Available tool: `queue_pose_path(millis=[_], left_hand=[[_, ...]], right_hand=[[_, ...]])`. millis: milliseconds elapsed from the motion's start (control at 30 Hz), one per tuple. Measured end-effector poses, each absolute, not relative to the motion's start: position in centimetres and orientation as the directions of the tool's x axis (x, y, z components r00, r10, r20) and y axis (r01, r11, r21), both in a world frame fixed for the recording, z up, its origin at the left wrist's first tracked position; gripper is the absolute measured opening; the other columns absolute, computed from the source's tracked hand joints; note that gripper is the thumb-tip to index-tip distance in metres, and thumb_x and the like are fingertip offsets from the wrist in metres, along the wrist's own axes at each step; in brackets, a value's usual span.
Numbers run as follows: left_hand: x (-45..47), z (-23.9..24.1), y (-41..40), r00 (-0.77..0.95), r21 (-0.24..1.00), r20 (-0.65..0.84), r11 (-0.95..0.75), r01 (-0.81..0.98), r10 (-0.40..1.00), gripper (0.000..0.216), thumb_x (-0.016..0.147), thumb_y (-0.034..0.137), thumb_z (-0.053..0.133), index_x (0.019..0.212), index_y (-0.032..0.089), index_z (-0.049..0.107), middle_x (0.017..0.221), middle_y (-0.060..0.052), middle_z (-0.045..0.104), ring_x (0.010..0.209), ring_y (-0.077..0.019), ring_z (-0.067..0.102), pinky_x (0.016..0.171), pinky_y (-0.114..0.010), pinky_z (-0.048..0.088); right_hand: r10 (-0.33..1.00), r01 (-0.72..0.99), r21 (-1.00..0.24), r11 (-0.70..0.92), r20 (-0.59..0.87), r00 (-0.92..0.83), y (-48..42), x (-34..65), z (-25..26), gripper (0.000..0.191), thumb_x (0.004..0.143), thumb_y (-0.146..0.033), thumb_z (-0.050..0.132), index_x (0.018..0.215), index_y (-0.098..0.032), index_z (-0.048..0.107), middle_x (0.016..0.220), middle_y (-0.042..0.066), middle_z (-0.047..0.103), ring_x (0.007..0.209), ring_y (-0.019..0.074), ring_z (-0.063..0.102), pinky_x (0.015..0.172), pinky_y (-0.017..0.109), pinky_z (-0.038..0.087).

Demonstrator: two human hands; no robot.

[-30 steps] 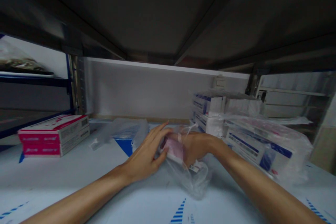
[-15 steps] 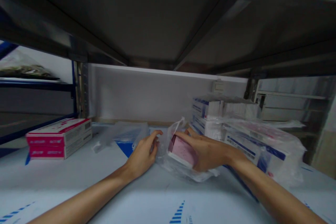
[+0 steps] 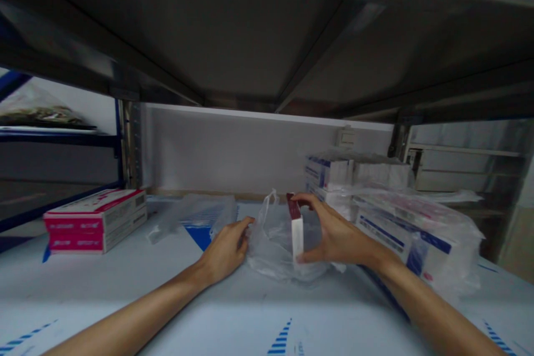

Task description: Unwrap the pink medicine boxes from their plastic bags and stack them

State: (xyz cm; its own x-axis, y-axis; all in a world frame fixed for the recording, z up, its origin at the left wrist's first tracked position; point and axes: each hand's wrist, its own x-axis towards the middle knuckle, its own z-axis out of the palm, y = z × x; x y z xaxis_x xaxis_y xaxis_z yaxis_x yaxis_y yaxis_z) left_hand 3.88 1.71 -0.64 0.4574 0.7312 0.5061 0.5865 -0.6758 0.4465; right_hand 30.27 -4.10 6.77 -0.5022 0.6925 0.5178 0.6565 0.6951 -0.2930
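Observation:
My right hand [image 3: 336, 233] grips a small dark-red and white box [image 3: 297, 236] between thumb and fingers, its narrow side turned towards me. Beneath and around the box lies a crumpled clear plastic bag [image 3: 271, 258], one loop of it standing up. At the bag's left edge is my left hand [image 3: 227, 245], its fingers curled and closed on the plastic. Just beyond my right forearm sits a plastic-wrapped pack of white and blue boxes [image 3: 387, 233].
Pink and white boxes [image 3: 75, 233] are stacked at the left. More white and blue boxes [image 3: 334, 172] stand at the back right. Another flat clear bag [image 3: 204, 208] lies near the rear wall. A metal shelf [image 3: 233, 39] hangs low overhead, with posts [image 3: 127, 144] at the sides.
My right hand has turned the small box from lying tilted, with its broad pink face showing, to upright on edge. My left hand has hardly moved.

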Motion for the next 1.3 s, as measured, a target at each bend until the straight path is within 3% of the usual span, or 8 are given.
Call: queue_pose_path(millis=[133, 300, 433, 567, 667, 833, 1000, 1300], left_hand=[[4.0, -0.3, 1.3, 0.456, 0.421, 0.51, -0.674, 0.607, 0.729, 0.035, 0.086, 0.014, 0.049, 0.117, 0.018, 0.065, 0.113, -0.01, 0.073, 0.106, -0.0244, 0.067, 0.096, -0.038, 0.051], [4.0, 0.0, 1.3, 0.402, 0.444, 0.552, -0.666, 0.6, 0.731, 0.042, 0.091, 0.022, 0.041, 0.125, 0.014, 0.065, 0.132, -0.012, 0.064, 0.127, -0.0282, 0.056, 0.112, -0.05, 0.038], [3.6, 1.1, 1.5, 0.221, 0.497, 0.709, -0.696, 0.518, 0.67, 0.06, 0.09, 0.02, 0.041, 0.149, 0.018, 0.038, 0.15, -0.012, 0.048, 0.137, -0.0268, 0.046, 0.114, -0.053, 0.036], [3.1, 4.4, 0.1, 0.252, 0.237, 0.885, -0.844, 0.481, 0.393, 0.08, 0.085, 0.023, 0.06, 0.155, 0.026, 0.022, 0.16, -0.011, 0.032, 0.142, -0.0291, 0.039, 0.114, -0.052, 0.037], [2.6, 6.1, -1.5, 0.354, 0.1, 0.896, -0.898, 0.428, 0.268, 0.06, 0.092, 0.021, 0.057, 0.149, 0.027, 0.037, 0.149, -0.008, 0.05, 0.132, -0.0237, 0.052, 0.112, -0.042, 0.043], [-0.8, 5.7, -3.3, 0.235, 0.308, 0.871, -0.852, 0.424, 0.431, 0.044, 0.095, 0.026, 0.056, 0.138, 0.021, 0.051, 0.138, -0.009, 0.061, 0.122, -0.0255, 0.061, 0.104, -0.04, 0.051], [-7.7, 5.8, -4.6, 0.141, 0.67, 0.713, -0.727, 0.148, 0.686, 0.075, 0.089, 0.036, 0.068, 0.152, 0.023, 0.029, 0.124, -0.012, 0.069, 0.1, -0.0242, 0.073, 0.088, -0.04, 0.062], [-20.7, 7.9, -3.3, -0.086, 0.7, 0.698, -0.653, 0.289, 0.711, 0.073, 0.065, 0.045, 0.087, 0.124, 0.014, 0.057, 0.107, -0.012, 0.075, 0.094, -0.0261, 0.074, 0.091, -0.042, 0.059]], right_hand=[[0.686, 0.527, -0.496, 0.69, 0.681, -0.257, -2.8, 30.5, 7.0, 0.101, 0.055, -0.038, 0.09, 0.135, -0.028, 0.029, 0.133, 0.013, 0.053, 0.12, 0.0286, 0.055, 0.104, 0.046, 0.043], [0.598, 0.409, -0.512, 0.755, 0.794, -0.108, -2.0, 29.6, 8.6, 0.093, 0.059, -0.045, 0.087, 0.13, -0.03, 0.03, 0.137, 0.011, 0.049, 0.122, 0.0262, 0.055, 0.104, 0.045, 0.046], [0.57, 0.466, -0.491, 0.736, 0.821, -0.036, -2.9, 27.2, 10.4, 0.096, 0.056, -0.049, 0.088, 0.131, -0.03, 0.031, 0.14, 0.012, 0.049, 0.123, 0.0275, 0.056, 0.105, 0.047, 0.047], [0.634, 0.424, -0.571, 0.703, 0.773, -0.01, -3.7, 24.2, 11.2, 0.092, 0.056, -0.051, 0.088, 0.125, -0.026, 0.033, 0.123, 0.012, 0.062, 0.109, 0.0281, 0.065, 0.094, 0.045, 0.055], [0.727, 0.295, -0.69, 0.661, 0.686, -0.025, -3.8, 22.1, 11.1, 0.082, 0.064, -0.054, 0.083, 0.122, -0.027, 0.031, 0.114, 0.011, 0.066, 0.096, 0.0259, 0.071, 0.082, 0.042, 0.06], [0.757, 0.22, -0.727, 0.651, 0.644, -0.113, -3.6, 19.9, 11.1, 0.06, 0.072, -0.053, 0.077, 0.111, -0.025, 0.042, 0.121, 0.011, 0.065, 0.089, 0.0224, 0.073, 0.078, 0.036, 0.06], [0.767, 0.12, -0.766, 0.631, 0.592, -0.248, -1.8, 16.5, 11.5, 0.039, 0.073, -0.047, 0.076, 0.093, -0.022, 0.054, 0.095, 0.006, 0.071, 0.071, 0.0171, 0.07, 0.068, 0.032, 0.056], [0.825, 0.042, -0.832, 0.553, 0.539, -0.171, 5.0, 0.6, 12.4, 0.021, 0.075, -0.024, 0.07, 0.095, -0.017, 0.07, 0.075, -0.001, 0.07, 0.06, 0.0085, 0.057, 0.057, 0.021, 0.047]])
